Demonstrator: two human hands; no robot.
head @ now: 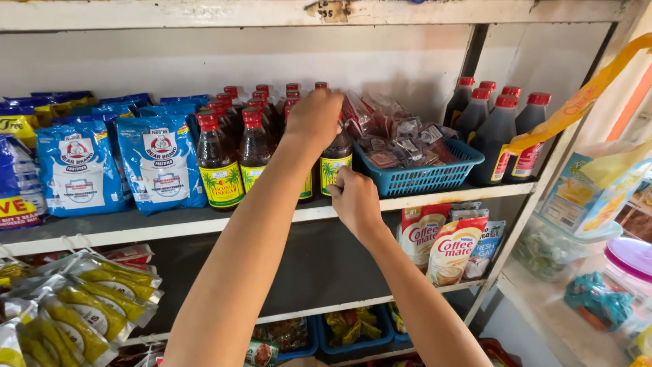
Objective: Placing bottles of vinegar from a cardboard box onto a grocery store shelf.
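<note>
Red caps top a cluster of dark vinegar bottles [252, 146] standing on the middle shelf [170, 224], a little left of its midpoint and reaching from the front edge back toward the wall. The left hand [314, 119] is raised over the right end of that cluster, its grip closed around the cap of one bottle [335, 160] near the front edge. The right hand [354, 197] sits lower, at the shelf's front edge just below that same bottle; its fingers are curled, but whether they hold anything cannot be told. Touching the bottle's right side is a blue basket [424, 173] of small wrapped packets. Further right, toward the shelf's right end, stand larger dark bottles [499, 136]. Blue milk-powder bags [159, 163] fill the left end. On the shelf below, creamer pouches [451, 248] lean at the right and yellow-green sachets [81, 306] hang at the left.
</note>
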